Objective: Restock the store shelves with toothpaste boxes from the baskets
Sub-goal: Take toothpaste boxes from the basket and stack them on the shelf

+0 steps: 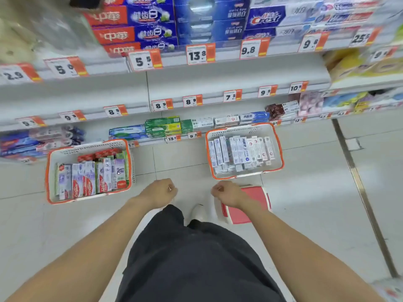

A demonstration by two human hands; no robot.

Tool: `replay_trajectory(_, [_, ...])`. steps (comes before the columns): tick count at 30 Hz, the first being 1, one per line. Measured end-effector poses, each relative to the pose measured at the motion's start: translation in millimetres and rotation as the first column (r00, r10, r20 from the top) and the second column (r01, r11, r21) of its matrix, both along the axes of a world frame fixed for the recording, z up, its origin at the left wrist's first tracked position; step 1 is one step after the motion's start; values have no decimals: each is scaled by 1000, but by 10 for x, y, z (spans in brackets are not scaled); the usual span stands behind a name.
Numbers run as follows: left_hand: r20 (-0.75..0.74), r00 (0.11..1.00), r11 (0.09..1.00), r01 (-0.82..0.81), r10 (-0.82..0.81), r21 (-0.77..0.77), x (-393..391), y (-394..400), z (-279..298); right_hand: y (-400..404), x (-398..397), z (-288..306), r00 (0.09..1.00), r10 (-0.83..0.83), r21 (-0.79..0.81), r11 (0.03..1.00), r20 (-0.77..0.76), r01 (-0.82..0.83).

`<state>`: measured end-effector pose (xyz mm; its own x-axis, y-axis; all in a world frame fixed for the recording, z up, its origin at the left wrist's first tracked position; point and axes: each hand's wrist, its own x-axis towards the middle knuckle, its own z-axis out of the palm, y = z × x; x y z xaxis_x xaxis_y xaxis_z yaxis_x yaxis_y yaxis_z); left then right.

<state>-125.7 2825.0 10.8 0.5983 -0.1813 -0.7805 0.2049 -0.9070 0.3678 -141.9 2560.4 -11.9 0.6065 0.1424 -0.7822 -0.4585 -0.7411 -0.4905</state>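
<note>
Toothpaste boxes (241, 152) are sitting packed upright in the right basket (278, 149) on the floor tiles; more boxes, red and purple ones (91, 177), are filling the left basket (49, 171). Both baskets are standing just in front of the bottom shelf (165, 139).

Left hand (160, 190) and right hand (226, 192) are both hanging clenched over the floor between the baskets, holding nothing as far as the blurry view shows.

Risks, as a judgement: boxes are wedged tight, so pulling one is likely dragging neighbours out or tipping a row. The two baskets are carrying different brands, so mixing them up is putting stock behind the wrong price tags (193, 100). The middle shelf (218, 70) is looking bare and deep, so boxes pushed in carelessly are sliding back or falling flat. Bending down between baskets, a foot is liable to be kicking one.

Around: a red-and-white step stool (259, 195) is sitting right beside the white shoe (198, 211), just behind the right basket, a trip hazard. The top shelf is holding stacked red and blue boxes (135, 25). A few boxes (163, 126) are already lying on the bottom shelf behind the baskets, partly blocking that row. A metal floor strip (357, 186) is running along the right.
</note>
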Motion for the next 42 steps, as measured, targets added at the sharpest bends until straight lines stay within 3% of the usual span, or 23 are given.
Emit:
replay_trajectory(5, [-26, 992, 992, 125, -125, -34, 477, -516, -17, -265, 18, -102, 988, -135, 0, 991, -80, 136])
replay_trajectory(15, [-84, 976, 972, 190, -203, -139, 1280, -1196, -284, -700, 773, -168, 966, -220, -77, 974, -136, 211])
replay_trajectory(24, [5, 987, 978, 159, -160, -134, 1897, -1678, -491, -1164, 1602, -135, 994, 1, -101, 995, -105, -12])
replay_trajectory(31, [-37, 964, 959, 259, -265, -118, 1938, -2513, -1293, -2176, 1984, -797, 961, 230, -141, 957, -154, -252])
replay_trajectory(34, [-53, 993, 992, 100, -104, -77, 1853, -2957, -1836, -2585, 2127, -1321, 903, 401, -142, 895, -155, -422])
replay_trajectory(38, [-139, 977, 974, -180, 161, -137, 1669, -3466, -2624, -2891, 2240, -2196, 808, 572, -118, 800, -146, -588])
replay_trajectory(42, [8, 915, 907, -398, 403, -142, 1682, -3568, -3581, -3031, 2417, -3295, 792, 598, -150, 778, -122, -611])
